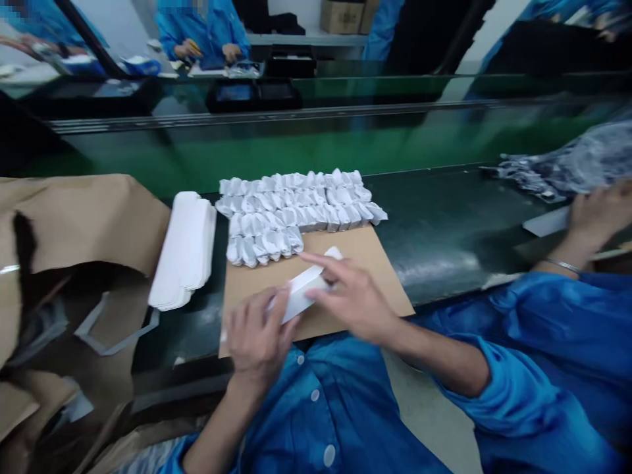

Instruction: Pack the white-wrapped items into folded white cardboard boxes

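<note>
Both of my hands hold one small white folded carton (302,291) above a brown cardboard sheet (365,263). My left hand (259,332) grips its near end with curled fingers. My right hand (353,296) pinches the far end, fingers pressed along the top. Several rows of folded white pieces (296,210) lie on the sheet's far half. A stack of flat white carton blanks (185,250) lies just left of the sheet.
A large open brown cardboard box (74,230) stands at the left. A co-worker's hand (600,214) with a bracelet rests at the right near crumpled clear plastic bags (567,164). A green conveyor belt (296,145) runs behind, with black trays and people in blue beyond.
</note>
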